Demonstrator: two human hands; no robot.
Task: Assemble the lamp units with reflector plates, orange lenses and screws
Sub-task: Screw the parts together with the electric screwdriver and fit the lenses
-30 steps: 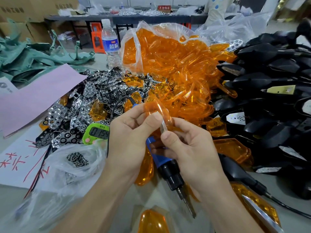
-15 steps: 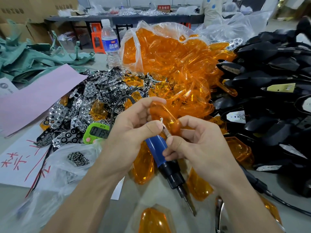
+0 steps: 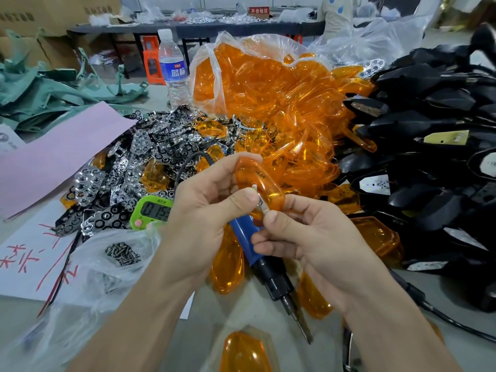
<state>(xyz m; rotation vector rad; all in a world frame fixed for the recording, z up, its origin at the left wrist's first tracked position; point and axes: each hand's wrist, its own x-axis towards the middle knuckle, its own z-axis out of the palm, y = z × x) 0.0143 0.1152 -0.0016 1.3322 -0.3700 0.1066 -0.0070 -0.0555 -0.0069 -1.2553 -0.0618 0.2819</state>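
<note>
Both hands pinch one orange lens (image 3: pixel 259 183): left hand (image 3: pixel 206 210) steadies, right hand (image 3: pixel 303 234) fingers seat the reflector plate (image 3: pixel 261 202) flush b4 screwing

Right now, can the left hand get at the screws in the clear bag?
Probably yes, once it lets go: the left hand is pinching an orange lens. The screws lie just beside it, nothing between, though the bag's opening isn't clear.

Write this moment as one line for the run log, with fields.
left hand: holds orange lens | right hand: pinches small metal part at lens | screwdriver: on table, unused
</note>
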